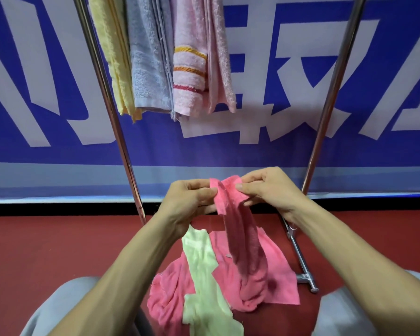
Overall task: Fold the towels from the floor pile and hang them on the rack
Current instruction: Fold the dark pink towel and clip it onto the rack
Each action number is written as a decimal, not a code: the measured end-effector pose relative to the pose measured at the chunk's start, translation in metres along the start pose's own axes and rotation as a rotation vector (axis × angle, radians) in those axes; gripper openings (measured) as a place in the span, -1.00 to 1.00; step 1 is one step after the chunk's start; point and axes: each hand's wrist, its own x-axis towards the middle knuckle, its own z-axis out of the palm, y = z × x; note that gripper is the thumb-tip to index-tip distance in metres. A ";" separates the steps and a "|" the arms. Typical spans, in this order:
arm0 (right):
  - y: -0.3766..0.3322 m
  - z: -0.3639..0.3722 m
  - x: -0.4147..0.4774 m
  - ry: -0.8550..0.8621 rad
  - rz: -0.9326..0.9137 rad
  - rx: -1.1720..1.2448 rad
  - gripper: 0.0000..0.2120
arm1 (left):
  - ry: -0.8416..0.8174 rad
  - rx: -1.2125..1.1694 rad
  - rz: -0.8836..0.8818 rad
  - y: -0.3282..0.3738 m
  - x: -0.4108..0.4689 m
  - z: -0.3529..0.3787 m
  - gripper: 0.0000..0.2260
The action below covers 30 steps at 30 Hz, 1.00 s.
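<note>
Above the floor pile (218, 282), both hands' fingers pinch a pink towel (238, 229)

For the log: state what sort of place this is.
Probably an indoor hall or sports venue, not a home: a red floor, a large blue banner with white lettering, and a metal rack of towels.

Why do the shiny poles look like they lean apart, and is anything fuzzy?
Head view: the wide lens splays the left pole and right pole outward toward the top; both carry bright glare streaks. The left hand and right hand pinching the pink towel look fairly sharp; the grey knees at the bottom corners are soft.
</note>
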 end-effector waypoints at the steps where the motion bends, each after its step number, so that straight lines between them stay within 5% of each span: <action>1: -0.001 0.001 -0.002 -0.004 -0.027 -0.014 -0.88 | 0.012 0.018 -0.002 -0.002 0.000 0.002 -0.86; 16: -0.007 0.011 -0.014 0.050 -0.226 -0.538 -0.91 | 0.144 -0.159 -0.094 -0.010 0.004 0.011 -0.85; 24: -0.006 0.023 -0.020 -0.056 -0.252 -0.645 -0.60 | 0.152 -0.320 -0.166 -0.010 0.006 0.011 -0.92; 30: -0.004 0.016 -0.016 0.008 -0.314 -0.624 -0.82 | 0.107 -0.253 -0.135 -0.007 0.005 0.008 -0.95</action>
